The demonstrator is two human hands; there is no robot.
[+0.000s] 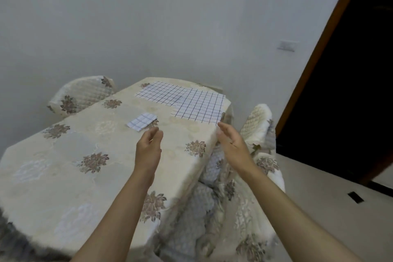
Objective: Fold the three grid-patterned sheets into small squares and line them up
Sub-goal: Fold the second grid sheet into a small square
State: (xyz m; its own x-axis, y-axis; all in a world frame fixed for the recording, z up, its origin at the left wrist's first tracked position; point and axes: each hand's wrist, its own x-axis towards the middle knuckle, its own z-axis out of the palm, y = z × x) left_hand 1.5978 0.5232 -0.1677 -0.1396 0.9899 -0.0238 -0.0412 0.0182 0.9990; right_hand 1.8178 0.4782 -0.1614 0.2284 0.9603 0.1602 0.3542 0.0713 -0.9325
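Two grid-patterned sheets were spread flat at the far end of the floral-clothed table [63,176], the left sheet [161,92] and the right sheet [201,105] meeting along an overlapped edge; a third, the folded sheet [142,121], was laid as a small square nearer the middle. The left hand [148,149] was held above the cloth just beside that square, its fingers loosely curved, narrowly parted and holding nothing; the right hand [230,140] was held at the table's right edge, fingers nearly straight and together, tips close to the right sheet's near corner; contact could not be told. Quilted chair covers [83,95] were seen beyond.
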